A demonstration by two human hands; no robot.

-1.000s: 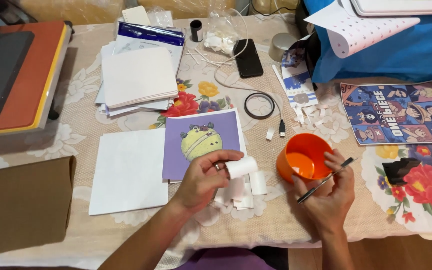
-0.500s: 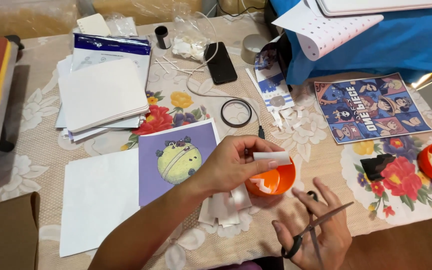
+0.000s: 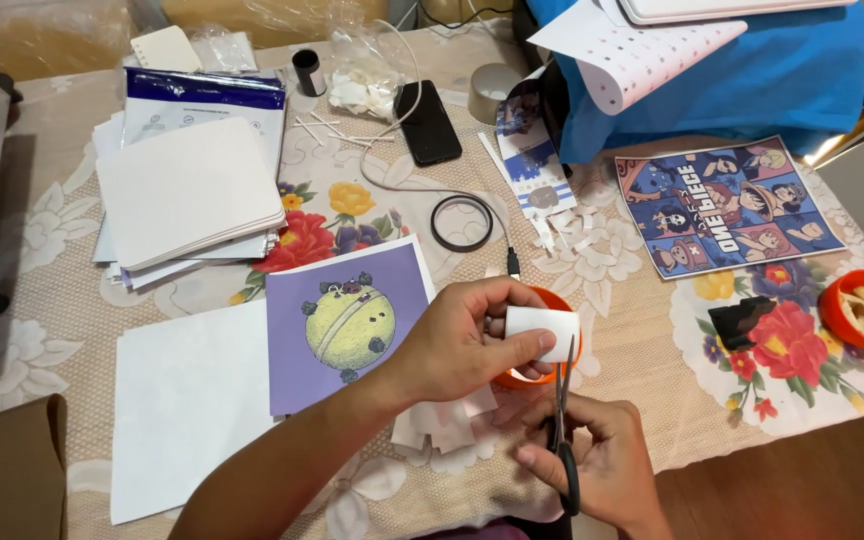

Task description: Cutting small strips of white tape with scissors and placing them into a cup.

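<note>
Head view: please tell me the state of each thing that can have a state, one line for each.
Left hand: fingers pinch the white paper piece.
White paper piece: held above the orange bowl.
Right hand: grips the scissors.
Scissors: blades upright at the paper's edge, nearly closed.
Orange bowl: upright, mostly hidden.
Phone: screen dark.
Second orange bowl: holds pale scraps.

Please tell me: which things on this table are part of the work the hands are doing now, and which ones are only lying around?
In use:
- left hand holding white strip
- right hand holding scissors
- orange bowl under the strip
- cut white pieces

Lying about:
- phone
- black ring
- purple print
- paper stack
- cartoon poster
</note>
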